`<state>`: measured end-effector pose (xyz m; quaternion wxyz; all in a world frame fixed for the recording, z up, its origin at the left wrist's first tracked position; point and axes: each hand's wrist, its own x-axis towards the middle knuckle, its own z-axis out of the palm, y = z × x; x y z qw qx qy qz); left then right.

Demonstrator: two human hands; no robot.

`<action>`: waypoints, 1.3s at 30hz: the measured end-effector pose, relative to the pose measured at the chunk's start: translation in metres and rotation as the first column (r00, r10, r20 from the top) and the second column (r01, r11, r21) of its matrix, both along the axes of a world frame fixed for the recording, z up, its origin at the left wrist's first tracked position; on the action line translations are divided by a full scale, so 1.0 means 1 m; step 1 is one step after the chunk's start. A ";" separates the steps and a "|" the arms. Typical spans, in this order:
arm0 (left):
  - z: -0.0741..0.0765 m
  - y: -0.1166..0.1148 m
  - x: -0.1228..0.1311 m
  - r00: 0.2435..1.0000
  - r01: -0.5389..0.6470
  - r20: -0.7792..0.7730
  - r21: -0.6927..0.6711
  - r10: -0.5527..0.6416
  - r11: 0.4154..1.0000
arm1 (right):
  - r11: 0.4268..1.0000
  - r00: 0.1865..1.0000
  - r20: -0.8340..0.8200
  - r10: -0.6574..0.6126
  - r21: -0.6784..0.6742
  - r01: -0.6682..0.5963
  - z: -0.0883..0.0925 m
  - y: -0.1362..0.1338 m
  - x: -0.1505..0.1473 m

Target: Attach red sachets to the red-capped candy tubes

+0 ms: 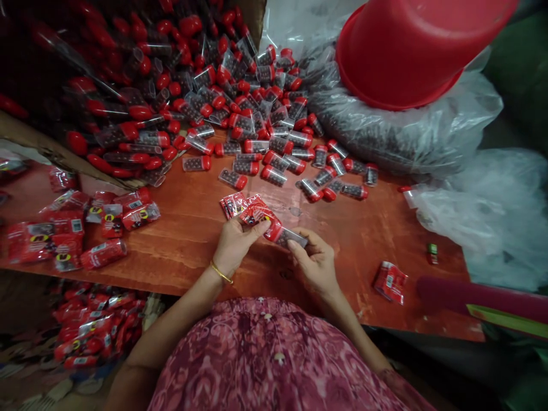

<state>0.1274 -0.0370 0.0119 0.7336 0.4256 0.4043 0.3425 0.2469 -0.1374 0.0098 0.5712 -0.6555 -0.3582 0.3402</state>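
Near the front middle of the table, my left hand grips a red printed wrapper between thumb and fingers. My right hand pinches the clear end of a red-capped tube filled with dark contents. The tube's red end meets the wrapper; how far it sits inside, I cannot tell. Just behind my left hand lie flat red wrappers. Beyond both hands spreads a heap of similar red-capped tubes.
An open cardboard box spills tubes at the left. Wrapped red packs lie below it, with more packs under the table edge. A red bucket rests on a filled plastic bag. Loose wrappers lie right.
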 end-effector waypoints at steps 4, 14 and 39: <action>-0.002 -0.007 0.005 1.000 0.001 0.005 -0.050 -0.001 0.999 | 1.000 0.999 -0.052 -0.006 -0.015 0.006 -0.007 0.000 -0.007; -0.011 -0.010 0.006 0.997 -0.024 0.069 -0.133 0.033 0.991 | 0.972 0.944 -0.295 0.149 -0.131 -0.195 -0.007 0.006 -0.012; -0.012 -0.014 0.012 0.984 0.113 0.143 -0.063 -0.103 0.992 | 1.000 0.934 -0.356 0.004 -0.012 -0.009 -0.012 0.017 -0.024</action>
